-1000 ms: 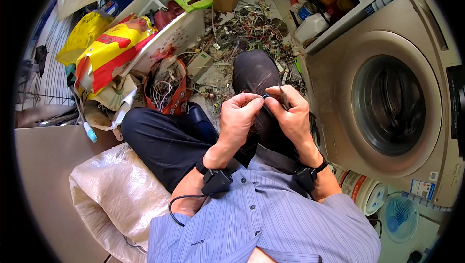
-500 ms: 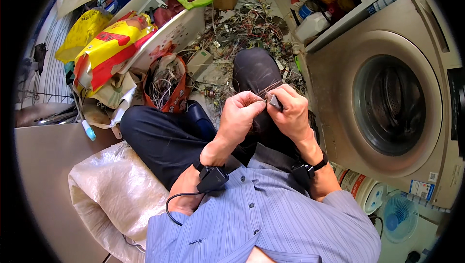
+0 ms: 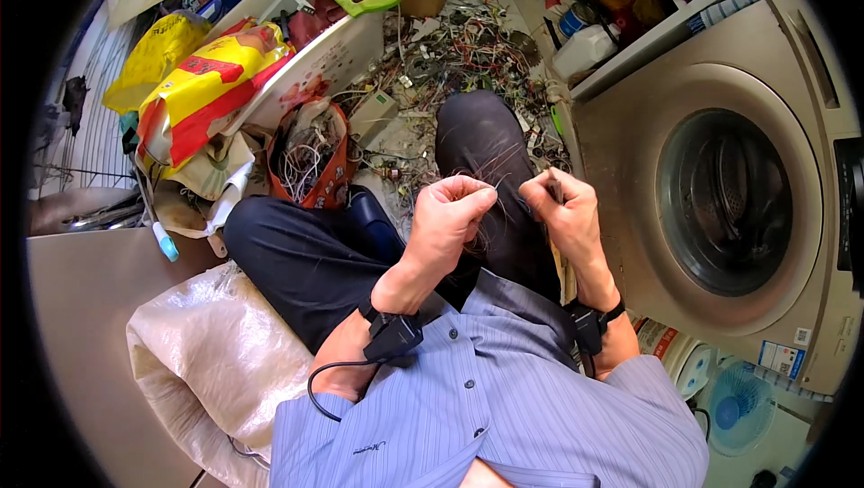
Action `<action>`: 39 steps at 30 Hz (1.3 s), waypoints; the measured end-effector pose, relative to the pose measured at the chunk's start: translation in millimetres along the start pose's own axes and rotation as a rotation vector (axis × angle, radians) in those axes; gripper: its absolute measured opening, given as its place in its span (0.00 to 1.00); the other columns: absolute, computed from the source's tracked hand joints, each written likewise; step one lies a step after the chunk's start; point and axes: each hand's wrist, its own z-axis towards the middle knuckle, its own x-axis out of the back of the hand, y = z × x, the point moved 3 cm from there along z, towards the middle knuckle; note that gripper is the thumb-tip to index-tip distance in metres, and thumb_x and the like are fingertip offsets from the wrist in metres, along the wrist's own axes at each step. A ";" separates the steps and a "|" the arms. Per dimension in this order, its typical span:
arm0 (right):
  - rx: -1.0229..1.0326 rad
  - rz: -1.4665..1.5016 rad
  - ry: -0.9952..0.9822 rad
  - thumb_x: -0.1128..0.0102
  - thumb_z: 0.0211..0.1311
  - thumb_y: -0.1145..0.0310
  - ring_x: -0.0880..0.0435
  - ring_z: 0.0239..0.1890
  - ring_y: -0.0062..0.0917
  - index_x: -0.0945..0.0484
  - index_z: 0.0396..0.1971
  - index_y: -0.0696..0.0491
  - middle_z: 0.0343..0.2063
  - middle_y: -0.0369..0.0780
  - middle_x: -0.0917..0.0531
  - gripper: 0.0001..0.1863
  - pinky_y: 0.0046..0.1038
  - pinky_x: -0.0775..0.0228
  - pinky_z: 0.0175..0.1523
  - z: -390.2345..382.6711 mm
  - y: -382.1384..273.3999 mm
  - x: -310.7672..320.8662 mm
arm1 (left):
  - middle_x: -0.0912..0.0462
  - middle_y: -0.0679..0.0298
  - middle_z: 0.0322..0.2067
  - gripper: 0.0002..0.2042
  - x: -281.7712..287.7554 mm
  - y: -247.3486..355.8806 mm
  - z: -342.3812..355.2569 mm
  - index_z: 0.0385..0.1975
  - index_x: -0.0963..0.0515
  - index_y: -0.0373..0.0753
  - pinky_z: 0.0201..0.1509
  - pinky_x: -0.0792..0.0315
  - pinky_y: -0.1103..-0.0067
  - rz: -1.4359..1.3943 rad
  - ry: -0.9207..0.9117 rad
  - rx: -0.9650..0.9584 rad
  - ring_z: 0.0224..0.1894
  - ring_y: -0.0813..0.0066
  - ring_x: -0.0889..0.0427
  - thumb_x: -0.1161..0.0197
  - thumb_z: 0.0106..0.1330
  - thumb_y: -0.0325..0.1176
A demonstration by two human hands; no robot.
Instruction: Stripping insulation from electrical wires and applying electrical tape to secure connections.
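In front of my raised right knee (image 3: pixel 481 128), my left hand (image 3: pixel 443 223) is closed in a pinch on thin wires (image 3: pixel 490 170). Fine reddish-brown strands fan out above and below its fingertips, against the dark trousers. A short gap to the right, my right hand (image 3: pixel 573 218) is closed around a small flat grey metal piece (image 3: pixel 557 189). Its fingers cover most of that piece, so I cannot tell its kind. Each wrist bears a black strapped device, and a cable runs from the left one (image 3: pixel 393 337).
Tangled wire scraps (image 3: pixel 468 47) cover the floor ahead. An orange bag of cables (image 3: pixel 309 151) stands to the left, near a white tub (image 3: pixel 315 61) and a yellow-red bag (image 3: pixel 211 83). A washing machine (image 3: pixel 621 218) stands close on the right; a pale sack (image 3: pixel 211 353) lies at left.
My right hand has moved right, away from my left hand, with the grey metal piece still in it. Loose strands now show between them. My left hand has barely moved.
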 end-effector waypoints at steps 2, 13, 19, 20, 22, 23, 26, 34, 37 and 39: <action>0.072 0.017 -0.001 0.33 0.63 0.74 0.28 0.26 0.11 0.16 0.32 0.60 0.23 0.29 0.21 0.04 0.18 0.36 0.32 -0.5 -0.2 -3.8 | 0.24 0.74 0.21 0.04 -1.7 0.5 0.4 0.33 0.18 0.36 0.18 0.44 0.88 0.004 0.001 0.002 0.17 0.90 0.35 0.30 0.65 0.28; -0.201 0.376 -0.078 0.32 0.61 0.71 0.29 0.20 0.10 0.16 0.34 0.58 0.21 0.29 0.22 0.06 0.16 0.41 0.24 2.4 -1.9 -16.8 | 0.24 0.76 0.22 0.05 -13.2 -3.0 -6.1 0.33 0.17 0.37 0.20 0.43 0.88 0.100 0.008 -0.044 0.18 0.91 0.34 0.29 0.65 0.30; -0.232 0.474 -0.082 0.33 0.61 0.72 0.28 0.20 0.12 0.17 0.32 0.57 0.21 0.31 0.21 0.04 0.16 0.39 0.24 1.5 2.3 -18.4 | 0.22 0.74 0.22 0.05 -14.8 -8.8 -5.6 0.35 0.16 0.36 0.20 0.42 0.88 -0.043 -0.021 -0.011 0.18 0.91 0.33 0.30 0.66 0.30; -0.234 0.506 -0.086 0.34 0.61 0.73 0.27 0.20 0.13 0.17 0.32 0.57 0.21 0.31 0.21 0.04 0.17 0.38 0.24 1.5 2.4 -18.0 | 0.22 0.74 0.22 0.05 -16.1 -8.9 -5.8 0.36 0.16 0.36 0.20 0.42 0.88 -0.035 -0.019 -0.010 0.19 0.91 0.33 0.30 0.66 0.30; -0.226 0.524 -0.103 0.34 0.61 0.73 0.27 0.20 0.14 0.18 0.32 0.57 0.21 0.32 0.21 0.04 0.17 0.38 0.25 1.4 1.0 -17.5 | 0.23 0.74 0.22 0.05 -16.0 -8.9 -6.4 0.36 0.16 0.36 0.20 0.42 0.89 -0.026 -0.015 -0.009 0.20 0.90 0.33 0.31 0.66 0.30; -0.219 0.542 -0.120 0.35 0.61 0.72 0.26 0.20 0.14 0.18 0.32 0.57 0.21 0.32 0.21 0.04 0.18 0.37 0.25 1.4 0.2 -17.7 | 0.23 0.73 0.22 0.04 -16.3 -9.9 -6.1 0.37 0.17 0.36 0.20 0.43 0.88 -0.083 -0.039 0.019 0.19 0.90 0.33 0.31 0.67 0.29; -0.272 0.657 -0.080 0.36 0.62 0.71 0.26 0.20 0.15 0.18 0.32 0.56 0.21 0.33 0.21 0.04 0.20 0.36 0.26 0.1 7.2 -23.6 | 0.23 0.72 0.22 0.04 -17.0 -13.3 -4.7 0.37 0.17 0.36 0.19 0.44 0.88 -0.156 -0.057 0.044 0.18 0.89 0.33 0.32 0.68 0.28; -0.264 0.677 -0.019 0.37 0.62 0.71 0.26 0.21 0.16 0.20 0.30 0.56 0.21 0.33 0.22 0.04 0.19 0.37 0.26 -2.4 6.1 -32.5 | 0.18 0.69 0.26 0.04 -18.5 -16.4 -7.4 0.38 0.17 0.35 0.21 0.40 0.90 -0.160 -0.034 0.024 0.21 0.89 0.31 0.34 0.70 0.29; -0.275 0.642 -0.024 0.38 0.61 0.72 0.27 0.20 0.15 0.20 0.29 0.55 0.21 0.33 0.22 0.03 0.19 0.37 0.26 -1.4 5.5 -34.1 | 0.21 0.72 0.23 0.03 -20.1 -14.9 -7.2 0.38 0.17 0.37 0.20 0.41 0.88 -0.180 0.012 -0.047 0.18 0.88 0.31 0.33 0.69 0.28; -0.291 0.642 -0.035 0.38 0.60 0.73 0.27 0.20 0.15 0.21 0.29 0.55 0.21 0.33 0.22 0.02 0.19 0.38 0.26 -2.1 7.7 -36.8 | 0.21 0.72 0.23 0.02 -23.3 -6.9 -8.9 0.38 0.18 0.37 0.20 0.40 0.88 -0.047 0.078 -0.177 0.19 0.88 0.30 0.34 0.69 0.28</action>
